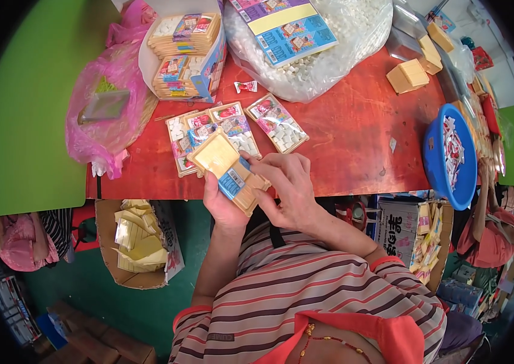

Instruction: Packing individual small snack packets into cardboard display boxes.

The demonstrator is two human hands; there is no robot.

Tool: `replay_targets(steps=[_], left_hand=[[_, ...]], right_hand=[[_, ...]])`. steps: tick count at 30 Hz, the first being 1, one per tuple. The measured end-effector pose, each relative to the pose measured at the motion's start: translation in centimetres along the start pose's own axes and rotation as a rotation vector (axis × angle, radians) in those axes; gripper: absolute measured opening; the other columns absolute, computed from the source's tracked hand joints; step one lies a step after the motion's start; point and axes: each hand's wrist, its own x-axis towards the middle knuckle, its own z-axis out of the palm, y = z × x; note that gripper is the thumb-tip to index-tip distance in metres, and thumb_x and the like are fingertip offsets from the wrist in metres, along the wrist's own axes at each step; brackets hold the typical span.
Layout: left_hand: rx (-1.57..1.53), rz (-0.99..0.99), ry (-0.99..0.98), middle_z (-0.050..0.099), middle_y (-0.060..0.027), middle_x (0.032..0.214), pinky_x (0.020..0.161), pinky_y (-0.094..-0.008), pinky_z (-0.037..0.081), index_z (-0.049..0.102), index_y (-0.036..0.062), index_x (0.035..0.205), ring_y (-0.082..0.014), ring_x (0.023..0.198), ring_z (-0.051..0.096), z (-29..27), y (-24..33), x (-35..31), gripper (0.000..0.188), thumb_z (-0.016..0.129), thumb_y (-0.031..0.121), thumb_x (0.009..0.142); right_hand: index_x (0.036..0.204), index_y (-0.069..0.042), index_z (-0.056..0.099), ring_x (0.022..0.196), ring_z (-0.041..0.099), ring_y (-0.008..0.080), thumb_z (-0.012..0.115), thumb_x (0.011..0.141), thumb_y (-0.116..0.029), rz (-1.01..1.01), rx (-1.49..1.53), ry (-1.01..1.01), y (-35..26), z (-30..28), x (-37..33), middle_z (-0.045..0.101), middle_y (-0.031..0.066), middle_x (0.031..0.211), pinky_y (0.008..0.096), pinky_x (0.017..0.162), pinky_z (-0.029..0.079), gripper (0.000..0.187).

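Over the table's near edge I hold a tan plastic tray pack point(215, 156), tilted, with a blue printed card band around its middle. My left hand point(225, 206) supports it from the near left side, thumb along its edge. On the right, my right hand point(290, 189) has its fingers bent against the tray's right side and lower corner. Just beyond lie several similar packs point(280, 127) with white cubes and red packets. They partly overlap, and the held tray hides some of them. A small red-and-white sachet point(246, 87) lies behind them.
An open carton point(213, 82) of stacked packs stands far left beside a pink bag point(81, 136). Printed cards point(293, 36) rest on a large clear bag of white cubes point(354, 30). A blue basin point(433, 145) of sachets is right. Cardboard boxes point(110, 261) stand below; other people sit either side.
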Motion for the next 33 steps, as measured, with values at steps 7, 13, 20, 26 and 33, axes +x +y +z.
replay_targets(steps=[7,13,20,26,33], left_hand=[[0.065,0.081,0.004,0.055,-0.0150,0.116,0.089,-0.0408,0.048,0.042,0.0009,0.133,-0.0279,0.103,0.057,0.4,-0.3,0.5,0.070,0.046,0.057,0.092],[0.176,0.145,-0.006,0.053,-0.0145,0.119,0.091,-0.0401,0.046,0.042,-0.0009,0.133,-0.0272,0.106,0.055,0.4,-0.4,0.4,0.072,0.046,0.058,0.092],[0.251,0.174,-0.079,0.051,-0.0137,0.124,0.098,-0.0401,0.040,0.039,-0.0019,0.136,-0.0268,0.114,0.051,-0.7,-0.8,0.3,0.074,0.048,0.056,0.091],[0.276,0.169,-0.065,0.050,-0.0139,0.128,0.099,-0.0394,0.039,0.038,-0.0018,0.138,-0.0269,0.118,0.050,-1.6,-1.0,0.1,0.075,0.049,0.055,0.090],[0.291,0.200,-0.075,0.051,-0.0127,0.125,0.098,-0.0392,0.040,0.038,-0.0017,0.137,-0.0255,0.114,0.051,-1.6,-0.9,0.2,0.074,0.049,0.055,0.090]], right_hand=[[0.093,-0.007,0.066,0.087,0.058,0.0230,0.069,0.076,-0.009,-0.005,0.060,-0.091,0.0,1.0,-0.4,0.059,0.0066,0.093,0.0364,0.080,0.037,0.018],[0.095,-0.007,0.064,0.079,0.056,0.0216,0.067,0.079,-0.009,0.133,0.027,-0.161,0.3,1.7,-0.3,0.056,0.0047,0.083,0.0357,0.074,0.036,0.017],[0.098,-0.004,0.063,0.074,0.058,0.0223,0.065,0.083,-0.013,0.389,0.242,-0.299,0.5,1.8,-0.2,0.059,0.0074,0.084,0.0353,0.073,0.041,0.017],[0.098,-0.001,0.062,0.073,0.064,0.0212,0.066,0.082,-0.015,0.612,0.630,-0.243,1.5,3.1,-1.2,0.063,0.0110,0.086,0.0320,0.067,0.050,0.022],[0.095,0.000,0.060,0.079,0.060,0.0105,0.066,0.085,-0.010,0.791,1.065,-0.291,0.6,2.8,-1.0,0.062,0.0031,0.085,0.0254,0.070,0.049,0.015]])
